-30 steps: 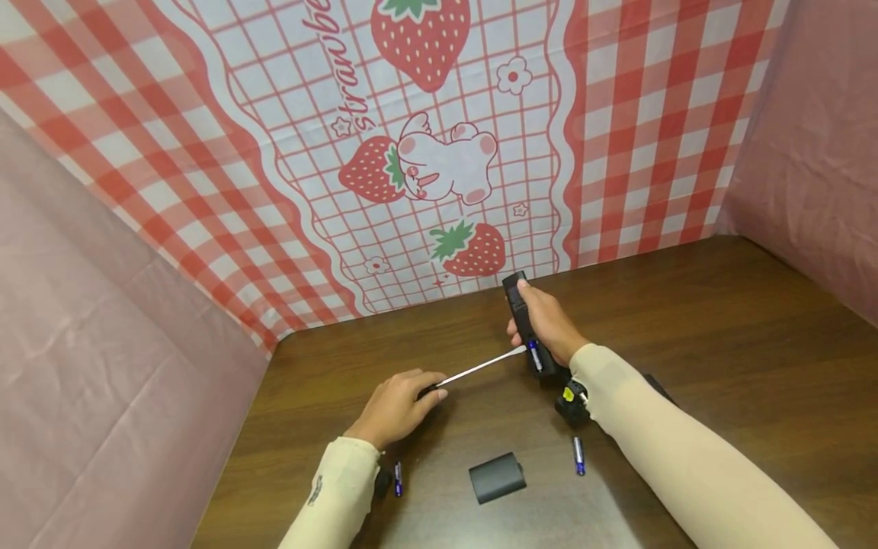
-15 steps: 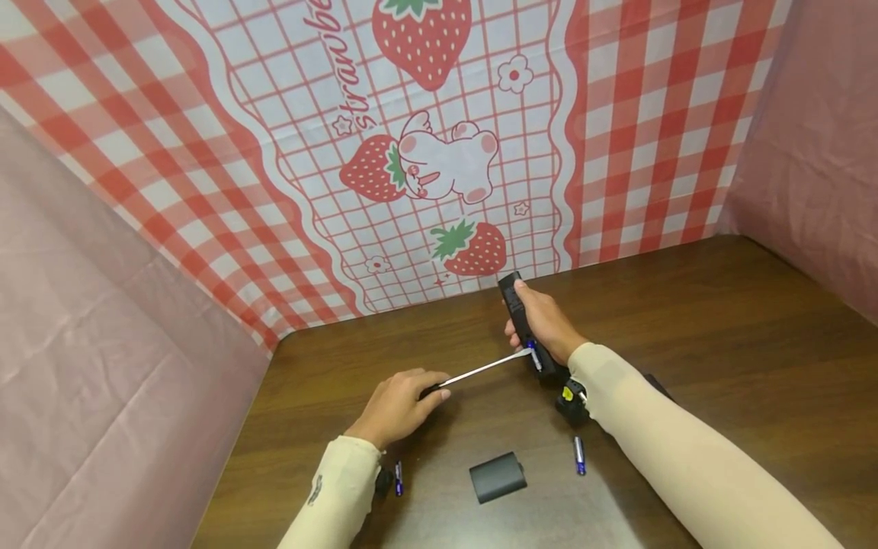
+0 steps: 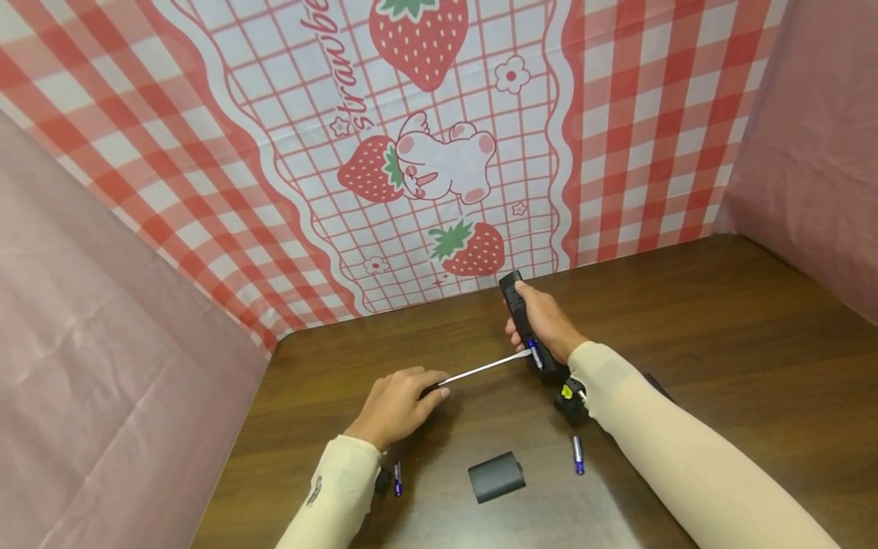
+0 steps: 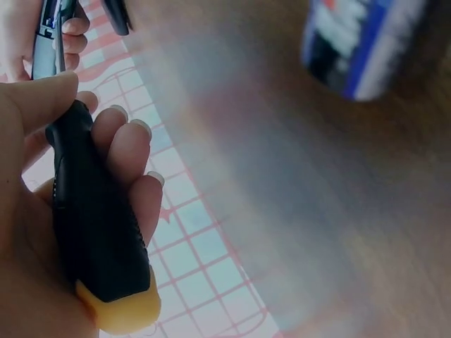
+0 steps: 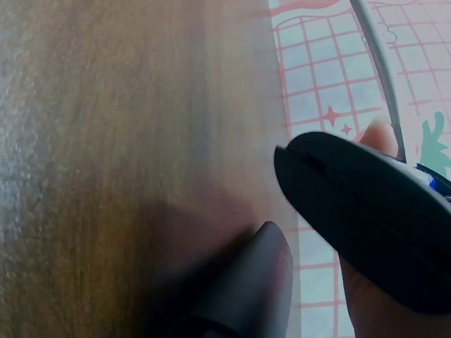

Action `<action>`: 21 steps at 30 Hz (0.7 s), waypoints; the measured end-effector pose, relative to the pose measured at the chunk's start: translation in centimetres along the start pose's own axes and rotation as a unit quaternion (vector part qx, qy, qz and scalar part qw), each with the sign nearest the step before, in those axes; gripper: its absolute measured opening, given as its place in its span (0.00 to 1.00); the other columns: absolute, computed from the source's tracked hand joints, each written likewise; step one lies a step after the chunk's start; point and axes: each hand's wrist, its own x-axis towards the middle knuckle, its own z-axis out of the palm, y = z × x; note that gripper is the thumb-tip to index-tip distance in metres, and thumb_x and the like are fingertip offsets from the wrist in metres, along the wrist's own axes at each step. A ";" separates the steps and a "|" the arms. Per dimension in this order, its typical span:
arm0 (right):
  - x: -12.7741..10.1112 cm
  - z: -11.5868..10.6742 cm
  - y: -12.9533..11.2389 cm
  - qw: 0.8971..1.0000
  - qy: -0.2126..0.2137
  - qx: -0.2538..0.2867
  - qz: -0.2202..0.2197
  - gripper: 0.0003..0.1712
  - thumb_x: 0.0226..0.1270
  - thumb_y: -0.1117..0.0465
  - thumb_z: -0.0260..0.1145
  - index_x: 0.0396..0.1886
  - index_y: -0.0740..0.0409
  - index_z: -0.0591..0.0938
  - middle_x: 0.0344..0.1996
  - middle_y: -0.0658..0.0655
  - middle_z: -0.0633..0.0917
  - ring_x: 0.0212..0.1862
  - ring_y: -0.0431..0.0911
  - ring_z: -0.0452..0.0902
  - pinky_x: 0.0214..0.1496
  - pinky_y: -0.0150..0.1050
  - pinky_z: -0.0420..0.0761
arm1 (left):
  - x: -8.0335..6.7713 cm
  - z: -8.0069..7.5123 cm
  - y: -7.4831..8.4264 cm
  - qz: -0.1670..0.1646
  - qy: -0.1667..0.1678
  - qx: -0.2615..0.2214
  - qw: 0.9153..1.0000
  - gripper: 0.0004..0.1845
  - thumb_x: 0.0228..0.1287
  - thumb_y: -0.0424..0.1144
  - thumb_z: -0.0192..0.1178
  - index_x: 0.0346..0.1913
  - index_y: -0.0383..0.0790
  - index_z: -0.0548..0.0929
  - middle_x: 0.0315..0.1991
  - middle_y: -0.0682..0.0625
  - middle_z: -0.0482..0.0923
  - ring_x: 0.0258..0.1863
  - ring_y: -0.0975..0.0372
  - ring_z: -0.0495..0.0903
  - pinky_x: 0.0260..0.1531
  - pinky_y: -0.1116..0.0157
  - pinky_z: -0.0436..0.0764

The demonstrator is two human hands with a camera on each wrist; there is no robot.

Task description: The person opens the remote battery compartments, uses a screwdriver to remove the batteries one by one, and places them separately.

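My left hand [image 3: 394,408] grips a screwdriver [image 4: 102,204] by its black, yellow-ended handle. The flat tip of its long metal shaft meets a blue and silver battery [image 3: 536,355] in the head view. That battery sits at the near end of a long black device [image 3: 514,300], whose exact kind I cannot tell. My right hand [image 3: 549,320] holds this device above the table, thumb along its upper part. From the right wrist, the device's rounded end [image 5: 366,211] hides most of the battery and fingers.
A dark grey cover [image 3: 497,477] lies on the wooden table [image 3: 686,320]. One loose battery [image 3: 578,455] is to its right, another [image 3: 398,479] beside my left wrist. A strawberry-patterned cloth [image 3: 453,164] forms the back wall, with pink cloth [image 3: 123,343] at the sides.
The screwdriver tip crossed over the battery half a second ago and now sits at its left edge. The device has tilted slightly; both hands stay nearly in place.
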 end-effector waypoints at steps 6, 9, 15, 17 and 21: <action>0.0 0.3 -0.1 0.999 0.015 -0.036 -0.011 0.32 0.80 0.39 0.41 0.54 0.65 0.71 0.23 0.59 0.82 0.19 0.45 0.78 0.22 0.42 0.82 | 0.1 -0.5 0.6 0.013 0.009 0.033 0.999 0.13 0.71 0.51 0.61 0.52 0.55 0.87 0.42 0.58 0.86 0.40 0.63 0.86 0.33 0.56 0.83; 0.1 0.5 0.2 0.997 0.029 -0.067 -0.014 0.32 0.80 0.39 0.41 0.52 0.65 0.71 0.23 0.59 0.81 0.18 0.45 0.77 0.21 0.41 0.81 | 0.1 -0.9 1.0 0.026 0.015 0.057 0.998 0.13 0.71 0.50 0.61 0.52 0.54 0.87 0.39 0.57 0.86 0.35 0.61 0.86 0.28 0.56 0.82; 0.3 0.8 0.9 0.996 0.020 -0.090 -0.003 0.37 0.80 0.36 0.40 0.53 0.68 0.70 0.24 0.58 0.79 0.19 0.44 0.75 0.22 0.39 0.80 | -0.1 -1.4 1.4 0.033 0.015 0.090 0.995 0.13 0.71 0.51 0.60 0.52 0.55 0.87 0.35 0.56 0.85 0.30 0.62 0.84 0.23 0.58 0.79; 0.3 0.7 1.0 0.996 0.018 -0.089 0.001 0.37 0.80 0.35 0.40 0.53 0.69 0.70 0.24 0.57 0.79 0.19 0.44 0.74 0.22 0.39 0.79 | 0.0 -1.4 1.6 0.034 0.014 0.096 0.995 0.13 0.72 0.51 0.59 0.52 0.55 0.87 0.34 0.56 0.84 0.29 0.62 0.84 0.23 0.58 0.79; 0.2 0.3 0.9 0.996 0.027 -0.091 0.000 0.38 0.79 0.35 0.40 0.52 0.69 0.69 0.23 0.57 0.79 0.19 0.44 0.73 0.20 0.39 0.78 | 0.2 -1.3 2.1 0.038 0.014 0.101 0.994 0.13 0.73 0.51 0.57 0.52 0.54 0.86 0.32 0.55 0.83 0.27 0.61 0.83 0.21 0.58 0.78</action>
